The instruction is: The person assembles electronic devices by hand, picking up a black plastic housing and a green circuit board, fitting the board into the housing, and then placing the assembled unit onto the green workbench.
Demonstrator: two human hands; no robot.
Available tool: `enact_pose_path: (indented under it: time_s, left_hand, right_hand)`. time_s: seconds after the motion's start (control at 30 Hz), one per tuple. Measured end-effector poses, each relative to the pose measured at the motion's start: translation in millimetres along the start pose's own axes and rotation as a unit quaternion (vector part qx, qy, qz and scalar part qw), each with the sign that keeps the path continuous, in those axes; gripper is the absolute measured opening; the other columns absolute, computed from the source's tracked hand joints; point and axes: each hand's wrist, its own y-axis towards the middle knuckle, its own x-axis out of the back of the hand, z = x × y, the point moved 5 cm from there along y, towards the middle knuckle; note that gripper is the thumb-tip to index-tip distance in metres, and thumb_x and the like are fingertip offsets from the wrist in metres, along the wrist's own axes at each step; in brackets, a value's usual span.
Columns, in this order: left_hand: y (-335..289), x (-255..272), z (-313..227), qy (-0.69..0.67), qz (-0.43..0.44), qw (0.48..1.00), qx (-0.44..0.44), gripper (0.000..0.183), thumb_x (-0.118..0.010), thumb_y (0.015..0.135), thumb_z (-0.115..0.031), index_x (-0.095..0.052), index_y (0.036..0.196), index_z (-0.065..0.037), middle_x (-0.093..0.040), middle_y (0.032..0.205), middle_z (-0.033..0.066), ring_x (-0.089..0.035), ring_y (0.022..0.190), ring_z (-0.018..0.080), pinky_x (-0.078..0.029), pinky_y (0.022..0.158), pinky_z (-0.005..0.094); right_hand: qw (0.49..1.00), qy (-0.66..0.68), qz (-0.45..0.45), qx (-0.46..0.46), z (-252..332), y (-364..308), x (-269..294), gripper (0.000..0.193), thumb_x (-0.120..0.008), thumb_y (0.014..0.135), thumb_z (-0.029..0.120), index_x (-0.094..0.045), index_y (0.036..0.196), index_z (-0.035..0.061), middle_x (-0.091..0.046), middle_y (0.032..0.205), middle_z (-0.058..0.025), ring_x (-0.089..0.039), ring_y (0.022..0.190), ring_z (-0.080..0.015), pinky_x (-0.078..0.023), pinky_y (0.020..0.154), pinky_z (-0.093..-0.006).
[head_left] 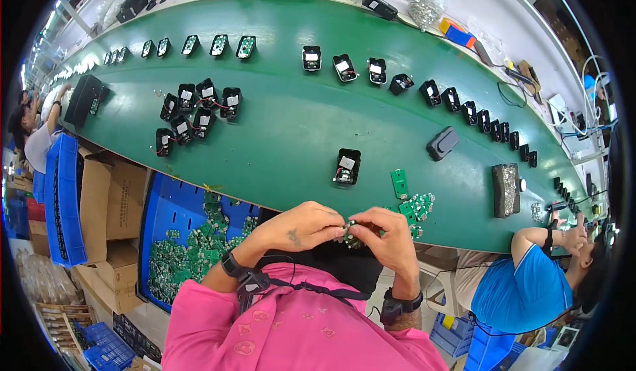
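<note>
Close to my body, at the table's near edge, my left hand (306, 226) and my right hand (389, 236) meet with fingertips pinched. Between them is a small circuit board (350, 233), mostly covered by the fingers. Just beyond lies an open black plastic housing (346, 167) with a pale part inside. To the right of my right hand is a loose pile of green circuit boards (417, 209), with a single green board (399, 183) flat behind it.
Several black housings with red wires (202, 120) cluster at left; more (377, 71) line the green table's far side. A closed black case (442, 144) and a metal-filled box (506, 191) stand at right. A blue crate (147, 265) holds boards. A co-worker in blue (527, 291) sits right.
</note>
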Motion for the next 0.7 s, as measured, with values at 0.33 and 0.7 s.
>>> enact_pose_path:
  time_s: [0.33, 0.7]
  left_hand:
    - [-32, 20, 48, -0.254, -0.341, 0.893, 0.147, 0.024, -0.057, 0.101, -0.017, -0.068, 0.097, 0.004, -0.069, 0.087, 0.008, -0.065, 0.08, 0.013, -0.054, 0.075, 0.0272]
    - [-53, 22, 61, -0.244, -0.374, 0.878, 0.172, 0.023, -0.058, 0.1, -0.018, -0.068, 0.098, 0.004, -0.068, 0.086, 0.0075, -0.063, 0.078, 0.0118, -0.052, 0.075, 0.026]
  right_hand:
    - [0.935, 0.28, -0.176, -0.125, -27, 13, -18, 0.009, -0.065, 0.094, 0.001, -0.06, 0.098, -0.0063, -0.07, 0.087, -0.0108, -0.071, 0.075, -0.0158, -0.057, 0.065, -0.0247]
    - [0.936, 0.21, -0.267, -0.089, -48, 37, -48, 0.013, -0.066, 0.096, 0.008, -0.06, 0.099, -0.0033, -0.067, 0.083, -0.0066, -0.069, 0.071, -0.0125, -0.051, 0.059, -0.022]
